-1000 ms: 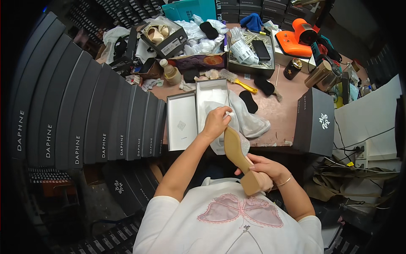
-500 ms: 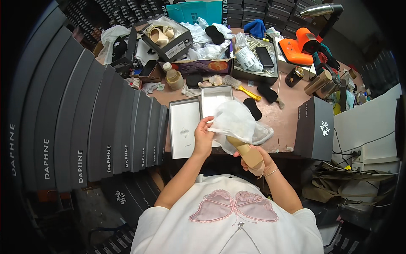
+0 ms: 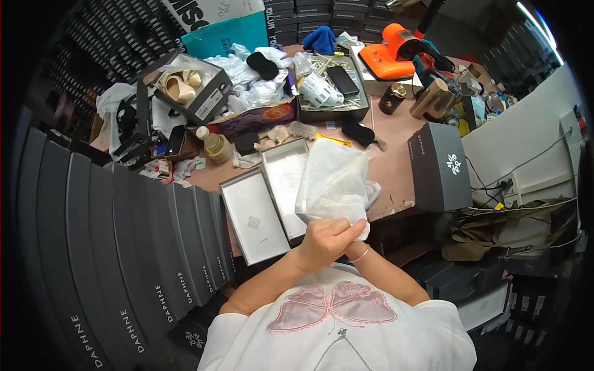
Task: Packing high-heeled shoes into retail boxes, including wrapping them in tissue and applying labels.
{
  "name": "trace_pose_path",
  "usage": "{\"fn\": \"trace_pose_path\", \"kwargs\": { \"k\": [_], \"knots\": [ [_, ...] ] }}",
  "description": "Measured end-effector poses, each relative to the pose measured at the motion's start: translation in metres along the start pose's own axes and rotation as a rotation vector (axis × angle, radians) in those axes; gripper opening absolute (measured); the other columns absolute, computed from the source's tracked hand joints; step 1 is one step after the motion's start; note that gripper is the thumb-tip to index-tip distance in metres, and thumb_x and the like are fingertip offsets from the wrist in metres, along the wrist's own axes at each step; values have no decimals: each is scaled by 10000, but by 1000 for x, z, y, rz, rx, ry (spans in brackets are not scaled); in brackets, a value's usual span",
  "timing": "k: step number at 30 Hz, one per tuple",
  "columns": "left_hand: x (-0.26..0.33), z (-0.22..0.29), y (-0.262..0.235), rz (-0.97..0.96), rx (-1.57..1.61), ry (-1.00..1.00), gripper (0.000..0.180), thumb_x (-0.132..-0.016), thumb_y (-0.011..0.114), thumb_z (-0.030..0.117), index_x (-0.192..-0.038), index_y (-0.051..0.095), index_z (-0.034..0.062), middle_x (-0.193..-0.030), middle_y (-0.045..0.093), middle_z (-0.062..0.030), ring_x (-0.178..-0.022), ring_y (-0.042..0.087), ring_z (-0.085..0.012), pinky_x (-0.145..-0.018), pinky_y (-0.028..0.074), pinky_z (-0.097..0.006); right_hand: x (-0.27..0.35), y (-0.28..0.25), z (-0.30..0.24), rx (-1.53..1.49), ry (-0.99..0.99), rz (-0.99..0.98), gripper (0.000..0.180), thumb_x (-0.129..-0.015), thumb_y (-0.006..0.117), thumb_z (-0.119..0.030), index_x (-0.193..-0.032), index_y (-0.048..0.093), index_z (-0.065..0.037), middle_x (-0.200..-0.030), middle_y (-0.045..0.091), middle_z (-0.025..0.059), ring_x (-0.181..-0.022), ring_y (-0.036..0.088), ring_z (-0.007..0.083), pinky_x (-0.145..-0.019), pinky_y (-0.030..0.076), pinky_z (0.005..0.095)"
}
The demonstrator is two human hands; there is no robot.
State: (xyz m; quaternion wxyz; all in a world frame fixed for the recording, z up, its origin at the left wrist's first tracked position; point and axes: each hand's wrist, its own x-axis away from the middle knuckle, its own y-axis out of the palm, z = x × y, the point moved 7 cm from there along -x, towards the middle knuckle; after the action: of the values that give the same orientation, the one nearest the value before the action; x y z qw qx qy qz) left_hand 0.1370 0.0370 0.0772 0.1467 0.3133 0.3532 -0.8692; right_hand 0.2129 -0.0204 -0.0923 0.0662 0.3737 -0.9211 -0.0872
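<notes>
A white translucent pouch [image 3: 334, 176] spreads out in front of my body, above the table's near edge. My left hand [image 3: 326, 242] is closed on the pouch's near end, thumb pointing right. Close against it, my right hand [image 3: 357, 248] is mostly hidden behind the left hand and the cloth, so its fingers do not show. The beige shoe is out of sight; whether the pouch covers it is hard to see. Just left of the pouch lie an open grey shoebox [image 3: 283, 162] with white paper inside and its upturned lid [image 3: 253, 221].
Dark shoeboxes [image 3: 139, 260] stand in a long row at the left; another box [image 3: 439, 167] stands at the right edge. Further back are a bottle [image 3: 215, 146], a box of beige shoes [image 3: 195, 93], a brush [image 3: 303, 130], a tray of sticks [image 3: 334, 111] and an orange device [image 3: 390, 55].
The beige shoe in my right hand has gone from sight. My left hand has moved right and nearer, against the right hand, and the pouch is pulled nearer. The view has shifted.
</notes>
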Motion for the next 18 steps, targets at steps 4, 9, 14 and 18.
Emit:
{"fn": "trace_pose_path", "kwargs": {
  "k": [4,9,14,18],
  "knots": [
    [14,5,25,-83,44,-11,313,-684,692,36,-996,674,43,-602,433,-42,-480,507,-188,-427,405,-324,-21,-23,-29,779,19,-373,439,-974,450,-288,-1348,422,-59,-1282,514,129,-1197,484,237,-1088,333,368],
    [6,8,94,-352,197,-49,408,-742,659,58,-1141,593,9,-792,536,-90,-668,594,-228,-525,479,-312,-27,-110,-34,1079,-533,-166,326,-963,454,-217,-1214,555,-35,-1207,576,179,-1140,543,290,-1012,405,416],
    [56,-133,95,-16,127,-761,487,-883,607,124,-1326,450,-2,-1224,516,-201,-1075,563,-301,-869,500,-356,-71,-203,-38,1671,-504,-255,260,-900,510,-185,-1071,635,-35,-1055,630,188,-990,598,326,-882,458,428],
    [147,-240,86,86,-462,-1066,509,-823,670,202,-1253,473,14,-1181,533,-218,-1067,565,-319,-811,500,-421,-41,-210,25,1907,58,-702,218,-841,562,-170,-970,678,-38,-920,672,184,-850,641,347,-771,497,430]
  ]
}}
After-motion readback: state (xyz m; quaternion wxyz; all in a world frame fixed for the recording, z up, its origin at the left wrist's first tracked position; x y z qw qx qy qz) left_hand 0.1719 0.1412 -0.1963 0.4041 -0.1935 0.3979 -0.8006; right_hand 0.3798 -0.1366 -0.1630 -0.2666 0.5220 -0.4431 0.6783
